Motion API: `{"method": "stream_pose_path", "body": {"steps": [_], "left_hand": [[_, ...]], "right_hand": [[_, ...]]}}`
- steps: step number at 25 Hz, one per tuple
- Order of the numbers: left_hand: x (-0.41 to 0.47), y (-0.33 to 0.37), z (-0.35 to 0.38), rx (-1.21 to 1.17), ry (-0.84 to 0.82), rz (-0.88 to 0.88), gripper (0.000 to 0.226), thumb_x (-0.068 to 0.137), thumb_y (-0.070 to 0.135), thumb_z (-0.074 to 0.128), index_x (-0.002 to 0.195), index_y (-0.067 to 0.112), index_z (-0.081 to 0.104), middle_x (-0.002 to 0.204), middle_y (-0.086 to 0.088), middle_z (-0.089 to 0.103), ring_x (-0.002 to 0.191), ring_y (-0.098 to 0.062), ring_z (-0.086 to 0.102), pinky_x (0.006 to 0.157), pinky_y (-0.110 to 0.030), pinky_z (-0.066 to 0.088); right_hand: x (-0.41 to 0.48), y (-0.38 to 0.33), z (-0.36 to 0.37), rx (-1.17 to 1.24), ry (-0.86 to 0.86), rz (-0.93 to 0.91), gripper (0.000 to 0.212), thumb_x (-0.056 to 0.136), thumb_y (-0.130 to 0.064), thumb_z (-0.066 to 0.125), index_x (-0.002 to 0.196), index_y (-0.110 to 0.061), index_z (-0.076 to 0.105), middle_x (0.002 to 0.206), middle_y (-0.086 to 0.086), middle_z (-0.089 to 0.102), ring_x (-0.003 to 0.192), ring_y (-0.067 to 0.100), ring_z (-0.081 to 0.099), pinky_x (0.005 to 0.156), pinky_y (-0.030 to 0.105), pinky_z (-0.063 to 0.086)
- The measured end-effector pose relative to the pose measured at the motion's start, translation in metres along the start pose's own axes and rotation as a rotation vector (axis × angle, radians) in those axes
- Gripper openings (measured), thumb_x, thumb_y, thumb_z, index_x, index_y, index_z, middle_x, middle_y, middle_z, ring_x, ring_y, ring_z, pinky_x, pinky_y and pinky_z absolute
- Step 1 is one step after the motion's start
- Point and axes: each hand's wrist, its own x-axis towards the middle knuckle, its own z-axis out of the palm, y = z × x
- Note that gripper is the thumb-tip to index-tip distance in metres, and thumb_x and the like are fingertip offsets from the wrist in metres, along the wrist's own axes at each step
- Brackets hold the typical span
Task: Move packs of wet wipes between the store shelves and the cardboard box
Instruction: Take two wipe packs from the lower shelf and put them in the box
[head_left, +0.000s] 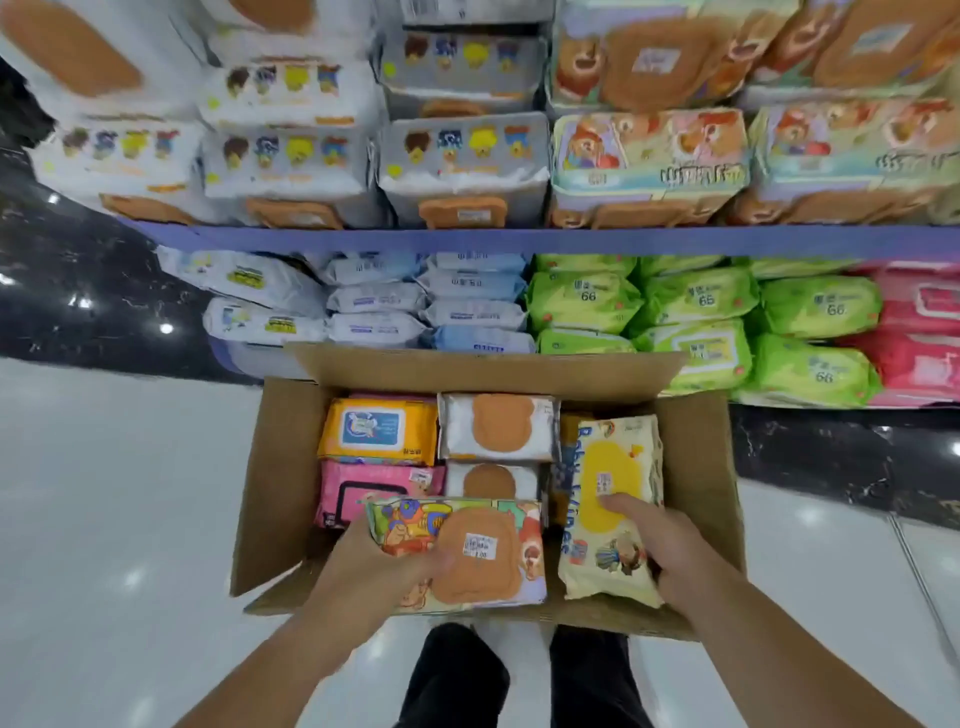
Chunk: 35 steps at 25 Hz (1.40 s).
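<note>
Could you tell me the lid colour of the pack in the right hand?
The lid is yellow; head view.

1. One view only, worn on the person's head, facing forward and tipped steeply down.
2. Right under the lens is the open cardboard box (280, 467), close in and centred.
3. Nearest of all are the left hand (384, 566), gripping a cartoon pack (483, 561), and the right hand (670, 551), gripping a yellow pack (613, 493). Both come in from the bottom edge.
4. Ahead, the shelves (519, 240) fill the top half, front on and near.
5. The wide lens takes in the glossy floor (104, 493) on both sides.
</note>
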Motion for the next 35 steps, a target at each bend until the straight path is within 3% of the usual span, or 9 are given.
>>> {"method": "stream_pose_path", "body": {"steps": [4,8,11,13,16,21,25,31,35], "left_hand": [[0.072,-0.028,0.037,0.038,-0.018,-0.055,0.043,0.072,0.026,0.093,0.106,0.032,0.066,0.094,0.011,0.076,0.088,-0.003,0.068,0.064,-0.019,0.049],[0.124,-0.048,0.051,0.081,-0.003,-0.018,0.055,0.064,0.032,0.093,0.111,0.034,0.065,0.098,0.009,0.078,0.091,-0.006,0.072,0.077,-0.027,0.056],[0.151,-0.061,0.060,0.019,0.023,0.002,0.073,0.045,0.048,0.092,0.111,0.036,0.065,0.096,0.014,0.079,0.090,-0.008,0.075,0.086,-0.035,0.058],[0.157,-0.063,0.069,0.033,0.007,0.039,0.059,0.058,0.041,0.090,0.110,0.038,0.063,0.095,0.020,0.078,0.091,-0.006,0.074,0.081,-0.028,0.056],[0.156,-0.066,0.080,0.130,0.007,0.158,0.038,0.083,0.035,0.079,0.117,0.038,0.062,0.103,0.022,0.076,0.092,0.010,0.069,0.071,-0.007,0.051],[0.139,-0.067,0.090,0.197,0.140,0.257,0.039,0.090,0.036,0.069,0.127,0.037,0.055,0.104,0.027,0.070,0.092,0.024,0.060,0.063,0.003,0.044],[0.140,-0.064,0.084,0.242,0.201,0.237,0.054,0.092,0.045,0.064,0.142,0.040,0.043,0.112,0.030,0.059,0.091,0.020,0.056,0.070,-0.005,0.042],[0.137,-0.070,0.077,0.376,0.271,0.261,0.057,0.097,0.039,0.065,0.148,0.027,0.042,0.140,0.008,0.057,0.125,-0.011,0.057,0.105,-0.035,0.048],[0.112,-0.053,0.075,0.402,0.226,0.192,0.049,0.094,0.031,0.070,0.136,0.030,0.047,0.133,0.006,0.057,0.121,-0.015,0.058,0.094,-0.029,0.049]], "right_hand": [[0.081,0.020,0.002,-0.024,-0.015,-0.027,0.069,0.061,-0.032,0.093,0.122,-0.016,0.064,0.102,0.010,0.078,0.085,0.031,0.077,0.080,0.048,0.062],[0.145,0.027,0.007,0.004,-0.068,-0.053,0.041,0.074,-0.017,0.081,0.113,-0.011,0.072,0.100,0.015,0.078,0.089,0.036,0.076,0.070,0.039,0.060],[0.186,0.038,0.014,0.011,-0.127,-0.016,0.056,0.063,-0.019,0.081,0.118,-0.010,0.072,0.107,0.020,0.076,0.099,0.041,0.073,0.094,0.055,0.053],[0.207,0.046,0.014,-0.023,-0.110,-0.039,0.055,0.068,-0.024,0.080,0.120,-0.012,0.070,0.107,0.017,0.076,0.098,0.039,0.073,0.096,0.061,0.053],[0.220,0.056,0.016,-0.135,-0.019,-0.161,0.042,0.086,-0.030,0.078,0.126,-0.023,0.065,0.108,0.006,0.077,0.093,0.028,0.076,0.078,0.042,0.060],[0.214,0.064,0.019,-0.329,0.203,-0.299,0.023,0.099,-0.033,0.061,0.114,-0.018,0.069,0.109,0.005,0.074,0.095,0.025,0.071,0.084,0.043,0.059],[0.218,0.059,0.023,-0.451,0.142,-0.229,0.028,0.104,-0.034,0.050,0.124,-0.018,0.060,0.121,0.007,0.069,0.108,0.028,0.066,0.096,0.045,0.054],[0.183,0.050,0.026,-0.567,0.180,-0.215,0.037,0.096,-0.046,0.053,0.120,-0.019,0.056,0.115,0.008,0.068,0.100,0.035,0.068,0.088,0.049,0.057],[0.116,0.040,0.023,-0.431,0.114,-0.277,0.054,0.092,-0.054,0.055,0.138,-0.025,0.053,0.127,-0.001,0.066,0.109,0.023,0.066,0.096,0.045,0.054]]}}
